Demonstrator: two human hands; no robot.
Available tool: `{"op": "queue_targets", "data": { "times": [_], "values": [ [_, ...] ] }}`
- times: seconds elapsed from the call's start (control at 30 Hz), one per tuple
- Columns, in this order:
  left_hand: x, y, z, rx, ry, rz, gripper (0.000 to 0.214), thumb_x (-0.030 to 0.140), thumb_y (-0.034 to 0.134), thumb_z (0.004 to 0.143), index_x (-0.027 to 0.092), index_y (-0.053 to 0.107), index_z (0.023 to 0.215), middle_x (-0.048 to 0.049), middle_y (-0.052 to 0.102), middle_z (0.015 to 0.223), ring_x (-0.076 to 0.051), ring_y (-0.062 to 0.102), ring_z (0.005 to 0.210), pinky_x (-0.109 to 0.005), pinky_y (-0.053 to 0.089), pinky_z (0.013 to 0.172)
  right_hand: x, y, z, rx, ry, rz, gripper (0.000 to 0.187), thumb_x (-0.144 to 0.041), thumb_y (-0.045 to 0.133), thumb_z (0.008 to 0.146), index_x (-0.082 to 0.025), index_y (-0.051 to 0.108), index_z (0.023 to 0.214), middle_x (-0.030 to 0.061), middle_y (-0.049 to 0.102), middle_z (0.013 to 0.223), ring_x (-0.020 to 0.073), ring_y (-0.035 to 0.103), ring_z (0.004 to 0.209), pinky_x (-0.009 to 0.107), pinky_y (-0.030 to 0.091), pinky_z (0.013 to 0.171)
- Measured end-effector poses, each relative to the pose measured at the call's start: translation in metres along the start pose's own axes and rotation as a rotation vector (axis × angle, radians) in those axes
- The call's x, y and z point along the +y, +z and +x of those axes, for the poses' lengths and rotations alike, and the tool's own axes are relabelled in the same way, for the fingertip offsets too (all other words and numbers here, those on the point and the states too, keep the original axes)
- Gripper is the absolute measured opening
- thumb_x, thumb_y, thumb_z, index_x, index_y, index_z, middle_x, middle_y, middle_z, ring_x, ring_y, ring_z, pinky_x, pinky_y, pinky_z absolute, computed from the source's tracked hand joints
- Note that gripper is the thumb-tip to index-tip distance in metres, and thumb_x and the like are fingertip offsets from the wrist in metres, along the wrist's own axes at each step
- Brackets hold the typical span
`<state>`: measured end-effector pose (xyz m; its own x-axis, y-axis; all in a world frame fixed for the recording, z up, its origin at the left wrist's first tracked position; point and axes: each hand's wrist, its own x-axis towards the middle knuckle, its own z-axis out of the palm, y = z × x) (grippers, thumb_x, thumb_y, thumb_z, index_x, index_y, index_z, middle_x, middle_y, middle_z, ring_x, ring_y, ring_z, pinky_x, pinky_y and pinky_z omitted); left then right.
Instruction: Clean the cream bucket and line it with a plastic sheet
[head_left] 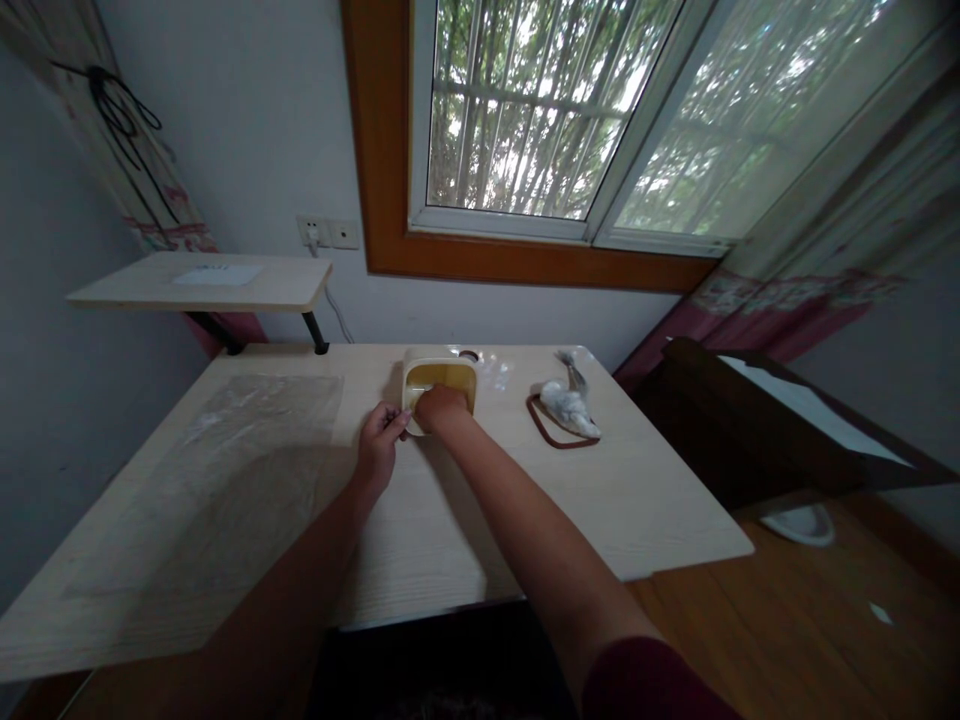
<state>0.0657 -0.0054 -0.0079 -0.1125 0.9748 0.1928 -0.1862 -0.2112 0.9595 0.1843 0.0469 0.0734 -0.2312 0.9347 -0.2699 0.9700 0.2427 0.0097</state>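
Note:
A cream-coloured square container [439, 378] with a yellowish inside stands near the far edge of the light wooden table [420, 520]. My right hand [441, 407] rests on its front rim with the fingers curled over it, gripping the container. My left hand [379, 440] is just left of the container, fingers curled into a pinch close to its left wall; what it holds, if anything, is too small to make out.
A grey-white bundle [568, 402] lies on a dark brown looped cord [551, 432] right of the container. A clear plastic sheet [247, 440] covers the table's left part. A raised shelf [202, 282] stands at the back left. A dark cabinet [757, 420] is at the right.

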Motion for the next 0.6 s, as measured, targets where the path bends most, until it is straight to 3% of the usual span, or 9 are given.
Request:
{"op": "queue_targets", "data": {
  "times": [0.37, 0.6],
  "values": [
    [0.001, 0.001, 0.003, 0.008, -0.052, -0.094, 0.031, 0.043, 0.073, 0.077, 0.02, 0.053, 0.075, 0.0045, 0.049, 0.063, -0.01, 0.046, 0.057, -0.023, 0.041, 0.057, 0.006, -0.002, -0.004, 0.018, -0.059, 0.03, 0.042, -0.031, 0.046, 0.099, -0.006, 0.072, 0.121, 0.0262, 0.069, 0.123, 0.0333, 0.068, 0.114, 0.04, 0.056, 0.091],
    [0.004, 0.002, 0.001, -0.028, -0.085, -0.155, 0.031, 0.041, 0.074, 0.076, 0.02, 0.051, 0.075, 0.0033, 0.051, 0.069, -0.01, 0.048, 0.061, -0.023, 0.04, 0.058, 0.013, 0.006, -0.001, 0.063, -0.165, 0.057, 0.043, -0.034, 0.047, 0.099, -0.014, 0.064, 0.133, 0.0209, 0.07, 0.125, 0.0314, 0.067, 0.115, 0.04, 0.053, 0.093]
  ]
}}
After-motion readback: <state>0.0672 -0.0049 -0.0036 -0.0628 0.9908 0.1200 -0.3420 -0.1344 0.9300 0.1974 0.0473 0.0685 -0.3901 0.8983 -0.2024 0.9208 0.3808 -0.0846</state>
